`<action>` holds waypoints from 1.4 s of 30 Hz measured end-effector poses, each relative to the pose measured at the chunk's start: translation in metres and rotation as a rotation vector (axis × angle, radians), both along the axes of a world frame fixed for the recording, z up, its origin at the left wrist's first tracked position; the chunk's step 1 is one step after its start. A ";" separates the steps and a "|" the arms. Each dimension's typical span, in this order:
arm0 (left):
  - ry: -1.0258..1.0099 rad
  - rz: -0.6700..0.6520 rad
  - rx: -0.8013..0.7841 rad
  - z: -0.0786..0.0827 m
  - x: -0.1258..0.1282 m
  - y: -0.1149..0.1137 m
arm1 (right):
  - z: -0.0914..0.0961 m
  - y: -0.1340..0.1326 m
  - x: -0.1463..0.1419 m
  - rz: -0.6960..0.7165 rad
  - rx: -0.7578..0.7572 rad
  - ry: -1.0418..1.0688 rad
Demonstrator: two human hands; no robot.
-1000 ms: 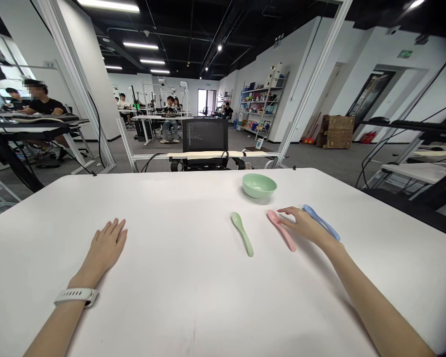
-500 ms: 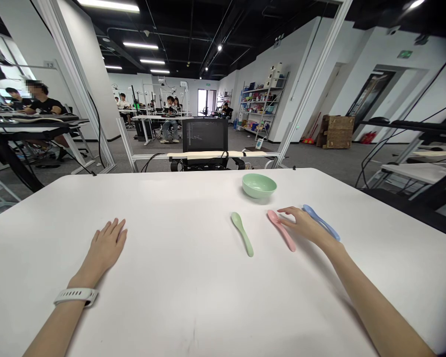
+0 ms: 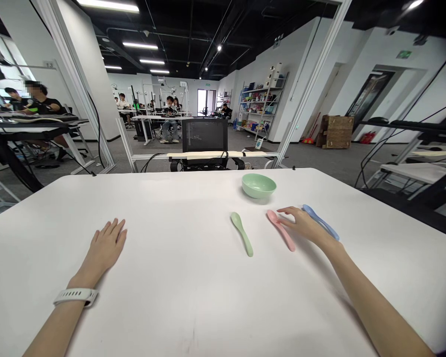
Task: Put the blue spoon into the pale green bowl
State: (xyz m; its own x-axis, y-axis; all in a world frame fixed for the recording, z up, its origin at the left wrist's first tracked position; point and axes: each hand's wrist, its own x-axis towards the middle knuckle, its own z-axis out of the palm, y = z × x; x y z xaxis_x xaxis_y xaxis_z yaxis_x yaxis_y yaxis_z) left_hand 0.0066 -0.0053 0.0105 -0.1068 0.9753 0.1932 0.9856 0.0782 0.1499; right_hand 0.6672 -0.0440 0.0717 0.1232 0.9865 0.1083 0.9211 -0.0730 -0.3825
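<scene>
My left hand (image 3: 105,244) lies flat on the white table (image 3: 163,287), palm down, holding nothing. At the right, my right hand (image 3: 301,222) hovers low with finger and thumb apart. Its thumb reaches the pink spoon (image 3: 282,231); whether it touches the spoon I cannot tell. A blue spoon (image 3: 326,225) lies just right of that hand, partly hidden by it. To the left of the pink spoon is a green spoon (image 3: 242,235), lying with its bowl end away from me. Behind the spoons a light green bowl (image 3: 259,186) stands upright near the far edge.
A black mesh office chair (image 3: 204,136) stands beyond the table's far edge, between metal frame posts (image 3: 306,82). Farther back are shelves (image 3: 262,101), a wooden crate (image 3: 335,132) and several people at desks. One person (image 3: 46,104) sits at a desk on the left.
</scene>
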 end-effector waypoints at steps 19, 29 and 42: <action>-0.013 -0.022 0.018 -0.004 -0.004 0.002 | -0.013 0.008 0.016 0.092 0.086 -0.056; -0.011 -0.022 0.005 -0.003 -0.003 0.001 | -0.040 0.023 0.035 0.091 0.231 -0.153; -0.017 -0.024 0.039 -0.001 0.004 -0.006 | -0.088 0.042 0.048 0.056 0.207 -0.018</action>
